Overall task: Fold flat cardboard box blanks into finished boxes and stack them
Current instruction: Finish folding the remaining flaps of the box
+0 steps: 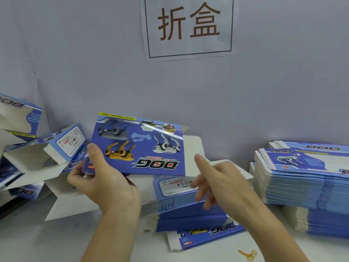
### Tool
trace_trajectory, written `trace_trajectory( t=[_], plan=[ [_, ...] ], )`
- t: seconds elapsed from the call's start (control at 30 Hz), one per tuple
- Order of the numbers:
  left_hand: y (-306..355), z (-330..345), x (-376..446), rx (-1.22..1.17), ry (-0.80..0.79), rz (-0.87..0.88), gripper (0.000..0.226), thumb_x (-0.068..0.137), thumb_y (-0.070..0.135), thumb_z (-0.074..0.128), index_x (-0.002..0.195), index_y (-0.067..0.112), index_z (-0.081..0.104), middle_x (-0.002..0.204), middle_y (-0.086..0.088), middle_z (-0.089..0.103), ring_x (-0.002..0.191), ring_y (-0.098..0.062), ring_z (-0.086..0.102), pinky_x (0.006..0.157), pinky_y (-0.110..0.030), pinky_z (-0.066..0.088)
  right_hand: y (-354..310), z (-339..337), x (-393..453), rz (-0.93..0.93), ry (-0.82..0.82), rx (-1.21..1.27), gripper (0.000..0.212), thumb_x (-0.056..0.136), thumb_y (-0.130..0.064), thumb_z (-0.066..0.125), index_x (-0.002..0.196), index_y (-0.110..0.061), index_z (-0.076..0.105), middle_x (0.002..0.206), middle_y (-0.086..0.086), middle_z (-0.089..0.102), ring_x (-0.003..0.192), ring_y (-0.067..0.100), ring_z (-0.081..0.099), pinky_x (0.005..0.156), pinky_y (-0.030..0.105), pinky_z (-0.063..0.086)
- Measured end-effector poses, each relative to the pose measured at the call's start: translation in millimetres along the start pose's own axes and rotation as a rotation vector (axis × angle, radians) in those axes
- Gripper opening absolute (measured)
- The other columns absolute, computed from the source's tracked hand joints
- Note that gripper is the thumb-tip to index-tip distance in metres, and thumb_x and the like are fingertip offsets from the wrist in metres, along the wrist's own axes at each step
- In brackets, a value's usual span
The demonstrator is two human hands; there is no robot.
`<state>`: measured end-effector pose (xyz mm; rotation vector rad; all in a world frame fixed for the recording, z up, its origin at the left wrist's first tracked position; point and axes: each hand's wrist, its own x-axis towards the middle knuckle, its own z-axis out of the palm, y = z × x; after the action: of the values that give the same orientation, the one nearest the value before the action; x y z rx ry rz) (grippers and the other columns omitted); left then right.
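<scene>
A: Worktop [28, 241] first, since it carries everything. Why the three heaps?

B: My reading is a flow from right to left. The tall stack of flat blanks [302, 186] at far right looks like stock; a lower pile of blanks [188, 214] lies in the middle, right under the hands, for easy picking; the opened boxes [47, 154] at left lean and tumble on one another, so that seems to be where finished ones go, though hardly a neat stack yet.

A: And the blank in hand?

B: The held blank [137, 146] is raised above the middle pile, printed face toward the person, tilted. The left hand [102, 178] grasps its near left corner, thumb on the face and fingers curled behind, I judge to steady it while the other side gets opened. The right hand [217, 178] hovers just beside its right edge, fingers loose and holding nothing; it is blurred, so whether it touches the card I cannot tell.

A: Any writing?

B: The wall sign [188, 25] reads 折盒. The blank shows "DOG" upside down, with robot dogs pictured. A white label on the middle pile says "WARNING" with a CE mark. The right stack shows "TOP".

A: Smallest thing?

B: Yellow rubber bands [249, 255] near the front edge, probably off a bundle.
</scene>
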<state>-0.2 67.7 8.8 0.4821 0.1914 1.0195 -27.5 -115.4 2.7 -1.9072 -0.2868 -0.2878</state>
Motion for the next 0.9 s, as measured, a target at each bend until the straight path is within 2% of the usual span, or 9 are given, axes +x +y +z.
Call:
trace_trajectory(
  t=[0.1,0.2,0.3,0.37,0.47,0.53,0.63,0.77,0.9],
  plan=[
    [-19,-1,-19,0.090,-0.116,-0.162,0.032,0.089,0.035,0.074,0.098,0.029,0.043,0.102,0.002,0.065,0.075,-0.013,0.067,0.084,-0.051,0.057,5,12,0,0.251,-0.119,0.224,0.073,0.064,-0.084,0.047,0.113,-0.033,0.065,0.092,-0.008,0.077,0.078,0.013,0.074,0.073,0.035,0.058],
    [-36,-5,-41,0.236,-0.418,-0.459,0.052,0.074,0.037,0.080,0.112,0.031,0.045,0.097,-0.001,0.073,0.076,-0.015,0.073,0.078,-0.050,0.058,15,9,9,0.130,0.155,0.624,0.093,0.058,-0.072,0.064,0.143,-0.054,0.031,0.105,-0.016,0.073,0.100,0.024,0.070,0.077,0.051,0.061],
    [-35,-8,-48,0.429,-0.750,-0.630,0.082,0.049,0.043,0.086,0.119,0.035,0.045,0.088,0.001,0.078,0.082,-0.019,0.075,0.078,-0.045,0.060,24,-12,14,-0.055,0.383,0.828,0.082,0.078,-0.050,0.070,0.146,-0.052,0.026,0.112,-0.007,0.075,0.101,0.031,0.073,0.077,0.054,0.061],
    [-29,-9,-42,0.566,-0.848,-0.581,0.090,0.049,0.046,0.093,0.126,0.038,0.046,0.097,0.001,0.077,0.096,-0.021,0.072,0.079,-0.042,0.057,29,-26,12,-0.101,0.435,0.794,0.075,0.089,-0.039,0.068,0.148,-0.051,0.023,0.107,-0.003,0.076,0.096,0.027,0.075,0.071,0.044,0.063],
    [-15,-7,-22,0.654,-0.810,-0.357,0.084,0.058,0.057,0.085,0.131,0.038,0.048,0.110,0.004,0.070,0.110,-0.017,0.064,0.084,-0.038,0.052,29,-37,10,-0.115,0.396,0.638,0.072,0.088,-0.040,0.073,0.139,-0.064,0.027,0.108,0.002,0.075,0.092,0.020,0.075,0.062,0.031,0.060],
    [-7,-8,-11,0.662,-0.869,-0.273,0.085,0.059,0.059,0.084,0.133,0.045,0.046,0.105,0.018,0.072,0.112,-0.008,0.063,0.085,-0.034,0.049,29,-37,10,-0.133,0.281,0.524,0.078,0.078,-0.046,0.079,0.131,-0.073,0.030,0.115,0.005,0.072,0.096,0.021,0.074,0.068,0.041,0.061],
    [-3,-9,-11,0.733,-1.041,-0.267,0.088,0.060,0.073,0.069,0.140,0.058,0.034,0.111,0.026,0.070,0.119,0.000,0.057,0.107,-0.039,0.039,30,-31,10,-0.199,0.069,0.438,0.081,0.078,-0.042,0.073,0.141,-0.066,0.030,0.122,0.004,0.069,0.100,0.026,0.073,0.081,0.055,0.060],
    [-3,-11,-14,0.745,-1.151,-0.202,0.083,0.075,0.054,0.071,0.138,0.074,0.019,0.139,0.007,0.058,0.133,-0.017,0.053,0.113,-0.048,0.040,30,-28,8,-0.260,-0.090,0.384,0.081,0.082,-0.030,0.072,0.146,-0.060,0.031,0.125,-0.002,0.068,0.101,0.025,0.074,0.075,0.043,0.063],
    [-4,-11,-19,0.693,-1.208,-0.119,0.080,0.084,0.044,0.072,0.141,0.068,0.021,0.127,0.033,0.060,0.134,-0.007,0.049,0.112,-0.047,0.042,31,-30,6,-0.286,-0.161,0.333,0.079,0.079,-0.034,0.073,0.142,-0.063,0.035,0.121,-0.009,0.069,0.103,0.022,0.072,0.071,0.034,0.062]
  ],
)
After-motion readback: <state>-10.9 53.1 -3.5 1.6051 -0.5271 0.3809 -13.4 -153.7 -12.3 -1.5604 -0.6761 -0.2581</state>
